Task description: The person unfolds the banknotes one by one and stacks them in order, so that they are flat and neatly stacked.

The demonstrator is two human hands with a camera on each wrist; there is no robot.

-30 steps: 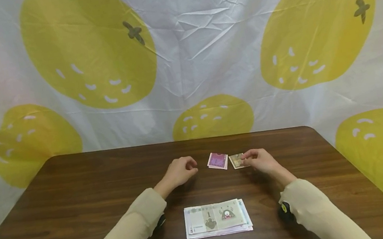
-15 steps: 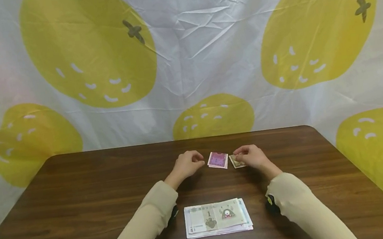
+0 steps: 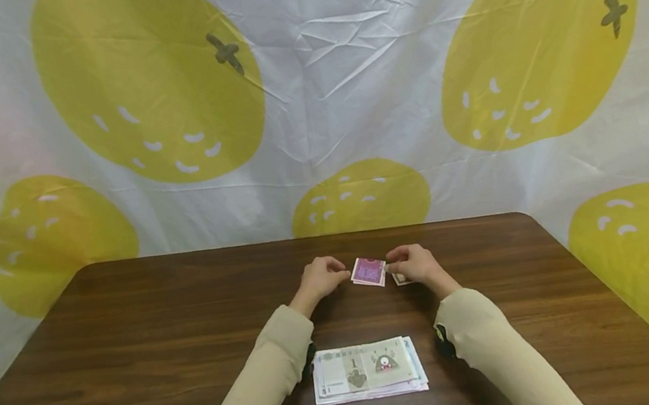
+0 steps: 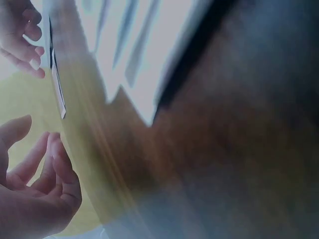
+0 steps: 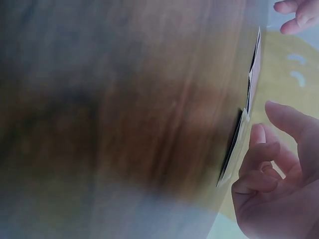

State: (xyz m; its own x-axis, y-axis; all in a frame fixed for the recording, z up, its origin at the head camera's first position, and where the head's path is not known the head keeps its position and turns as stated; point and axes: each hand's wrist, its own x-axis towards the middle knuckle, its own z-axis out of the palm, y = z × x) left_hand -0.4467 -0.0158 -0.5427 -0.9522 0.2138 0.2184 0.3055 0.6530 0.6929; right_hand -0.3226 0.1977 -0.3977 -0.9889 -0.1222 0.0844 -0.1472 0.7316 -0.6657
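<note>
A small pile of purple notes [image 3: 368, 271] lies toward the far side of the table in the head view. Just right of it is a small yellowish-brown note [image 3: 401, 279], partly covered by my right hand [image 3: 420, 265]. The right hand's thumb and fingers are bent but apart in the right wrist view, over that note [image 5: 233, 149], with nothing gripped. Close to the purple pile's left edge, my left hand [image 3: 319, 280] hangs with loosely curved fingers. Its thumb stands apart from the fingers in the left wrist view, and nothing is held.
Nearer the person, a stack of larger banknotes [image 3: 368, 371] lies between the forearms, a greenish 1 note on top. The dark wooden table [image 3: 197, 359] ends at a hanging white cloth [image 3: 311, 107] printed with yellow fruit.
Both hands have moved inward: the left to the right, up to the purple notes, and the right to the left, across the yellowish note. The notes and the banknote stack have not visibly moved.
</note>
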